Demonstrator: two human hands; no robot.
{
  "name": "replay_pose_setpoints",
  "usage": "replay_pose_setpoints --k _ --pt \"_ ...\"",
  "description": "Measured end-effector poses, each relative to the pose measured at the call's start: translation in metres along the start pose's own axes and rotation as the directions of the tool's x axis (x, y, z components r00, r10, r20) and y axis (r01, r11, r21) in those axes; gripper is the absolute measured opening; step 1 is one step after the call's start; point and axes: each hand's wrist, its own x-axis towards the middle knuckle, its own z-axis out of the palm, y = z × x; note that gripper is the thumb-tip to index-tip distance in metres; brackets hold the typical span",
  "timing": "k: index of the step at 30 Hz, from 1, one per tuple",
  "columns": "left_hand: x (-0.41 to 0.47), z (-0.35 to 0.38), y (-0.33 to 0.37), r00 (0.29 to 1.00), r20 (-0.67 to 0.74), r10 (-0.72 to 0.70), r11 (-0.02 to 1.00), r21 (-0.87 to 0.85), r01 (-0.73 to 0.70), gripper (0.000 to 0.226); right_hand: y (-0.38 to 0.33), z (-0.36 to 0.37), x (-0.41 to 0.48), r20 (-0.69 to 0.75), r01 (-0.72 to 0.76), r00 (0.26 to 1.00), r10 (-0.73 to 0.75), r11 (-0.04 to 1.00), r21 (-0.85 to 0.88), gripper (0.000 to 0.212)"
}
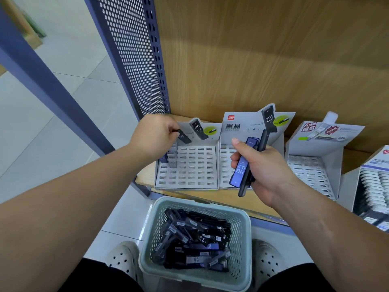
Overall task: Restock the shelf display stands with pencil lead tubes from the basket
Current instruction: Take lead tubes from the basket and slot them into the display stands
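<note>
Both hands work over a wooden shelf (221,196). Left hand (154,134) pinches one black lead tube (184,136) by its end, holding it tilted above the back-left corner of the left display stand (189,167), where a few tubes (171,158) stand in the leftmost slots. Right hand (261,167), apart from the left, is clamped around a small bundle of tubes (242,165), one blue and marked HB 0.7, in front of the middle stand (224,157). On the floor below, between two white perforated shoes (124,258), a pale green basket (147,234) holds a heap of lead tubes (195,237).
</note>
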Motion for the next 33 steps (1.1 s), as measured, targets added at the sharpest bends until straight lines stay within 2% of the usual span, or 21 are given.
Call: replay_pose_setpoints --k 3,6,11,18,28,33 --pt "0.007 0.013 -0.006 0.997 0.066 0.031 0.992 0.116 -0.039 0.013 -0.002 -0.005 0.0 0.008 -0.004 1.0 0.004 1.0 0.007 0.015" --pt "0.008 0.025 -0.009 0.991 0.134 -0.002 0.988 0.155 -0.019 0.015 -0.004 -0.008 -0.001 0.024 -0.003 1.0 0.003 1.0 0.013 0.014" --pt "0.013 0.031 -0.012 0.992 0.129 0.0 0.988 0.155 -0.02 0.016 -0.006 -0.011 -0.001 0.035 -0.001 0.999 0.0 1.0 0.016 0.016" --pt "0.015 0.039 -0.014 0.984 0.17 0.056 0.931 0.346 -0.113 0.018 -0.007 -0.012 -0.002 0.042 0.001 0.999 -0.001 1.0 0.005 0.016" --pt "0.018 0.045 -0.025 0.977 0.214 0.001 0.9 0.425 -0.094 0.02 -0.007 -0.011 -0.003 0.055 0.006 0.998 -0.004 0.999 -0.038 0.018" --pt "0.016 0.046 -0.017 0.977 0.206 0.055 0.868 0.474 -0.149 0.018 -0.005 -0.01 -0.001 0.068 -0.007 0.998 0.011 0.998 -0.062 0.02"
